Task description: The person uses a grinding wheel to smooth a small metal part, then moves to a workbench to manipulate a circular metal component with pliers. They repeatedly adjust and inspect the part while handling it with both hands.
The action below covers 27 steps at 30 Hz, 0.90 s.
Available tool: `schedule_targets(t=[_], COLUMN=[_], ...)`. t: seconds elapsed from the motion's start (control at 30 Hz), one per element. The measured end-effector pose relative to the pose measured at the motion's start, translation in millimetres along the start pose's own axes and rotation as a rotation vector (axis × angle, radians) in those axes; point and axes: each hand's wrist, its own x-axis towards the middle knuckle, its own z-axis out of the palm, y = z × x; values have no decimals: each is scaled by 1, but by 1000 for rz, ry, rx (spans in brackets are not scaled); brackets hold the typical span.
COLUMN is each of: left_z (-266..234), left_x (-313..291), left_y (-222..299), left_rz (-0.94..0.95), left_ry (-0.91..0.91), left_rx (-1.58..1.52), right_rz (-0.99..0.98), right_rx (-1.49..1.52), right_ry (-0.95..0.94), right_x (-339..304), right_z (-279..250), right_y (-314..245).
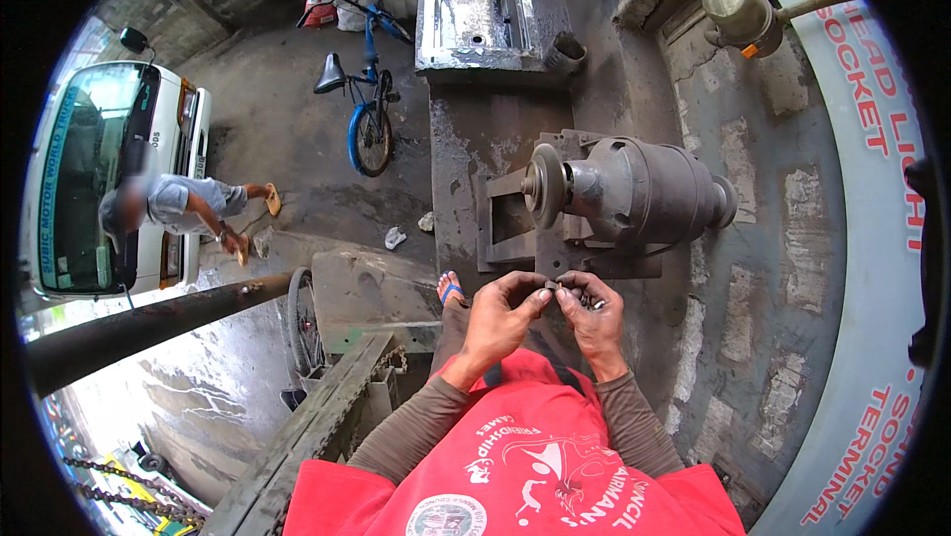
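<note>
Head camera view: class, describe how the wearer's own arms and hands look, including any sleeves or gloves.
The left sleeve and right sleeve are brownish-grey, close-fitting and wrinkled, covering the forearms. Above them come the short, loose sleeves of a red shirt with white print. The left hand and right hand wear no gloves and look grimy.

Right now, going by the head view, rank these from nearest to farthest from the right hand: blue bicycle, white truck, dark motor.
1. Dark motor: just ahead of the right hand, slightly to its right.
2. Blue bicycle: farther ahead, off to the left.
3. White truck: at the far left of the view.
</note>
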Motion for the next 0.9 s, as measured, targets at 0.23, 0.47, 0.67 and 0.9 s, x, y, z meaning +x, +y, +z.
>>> schedule_targets(t=[0.23, 0.47, 0.67, 0.9], left_z=[3, 4, 5, 4], left_x=[24, 59, 73, 75], left_y=[-8, -14, -13, -18], left_rz=[25, 180, 130, 120], left_ry=[244, 398, 445, 441], left_rx=[191, 288, 252, 232], right_rz=[325, 406, 397, 425], right_rx=[370, 573, 528, 500], right_ry=[49, 75, 91, 107], right_x=[21, 59, 76, 79], right_z=[18, 32, 32, 32], right_y=[8, 25, 24, 26])
